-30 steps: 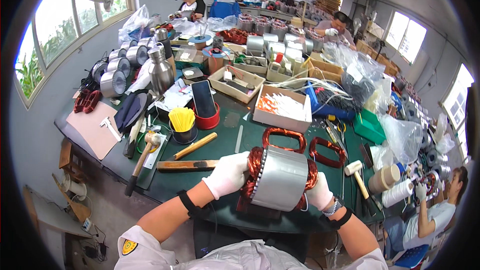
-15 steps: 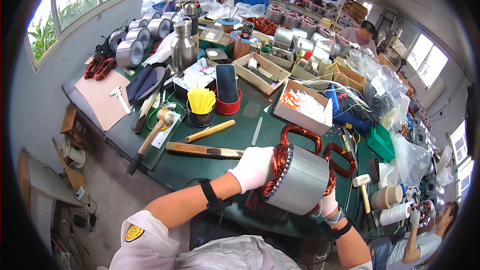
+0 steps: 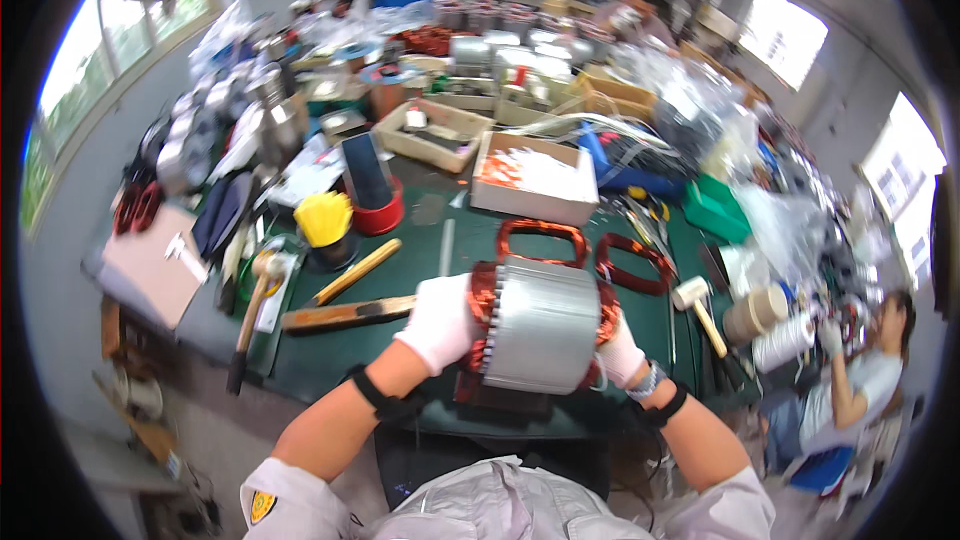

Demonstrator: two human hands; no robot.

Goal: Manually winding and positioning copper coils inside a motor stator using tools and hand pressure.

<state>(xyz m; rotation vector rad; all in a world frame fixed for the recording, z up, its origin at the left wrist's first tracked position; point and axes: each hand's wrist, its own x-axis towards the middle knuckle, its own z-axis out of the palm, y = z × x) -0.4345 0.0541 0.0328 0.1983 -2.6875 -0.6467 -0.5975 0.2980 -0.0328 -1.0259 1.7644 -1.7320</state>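
Note:
A grey motor stator point(image 3: 545, 325) with red-brown copper windings at both ends lies on its side near the table's front edge, above a dark support point(image 3: 500, 398). My left hand point(image 3: 441, 324), in a white glove, is closed round the winding at its left end, fingers partly hidden behind it. At the right end, my right hand point(image 3: 622, 352), also white-gloved, holds the other winding; its fingertips are mostly hidden. Two copper wire coils stick out behind the stator: one coil point(image 3: 543, 228) straight behind, another coil point(image 3: 635, 265) to the right.
Left of the stator lie a wooden bar point(image 3: 345, 314), a wooden handle point(image 3: 358, 271) and a hammer point(image 3: 254, 315). Farther back stand a box of white and orange tubes point(image 3: 535, 202) and a red bowl point(image 3: 380, 218) with a phone. A white mallet point(image 3: 703, 312) lies right; a co-worker point(image 3: 850, 370) sits beyond.
The view has swung, so the table's things sit farther left and appear less tilted. Both hands remain on the stator's ends, and the stator now looks more level in the picture.

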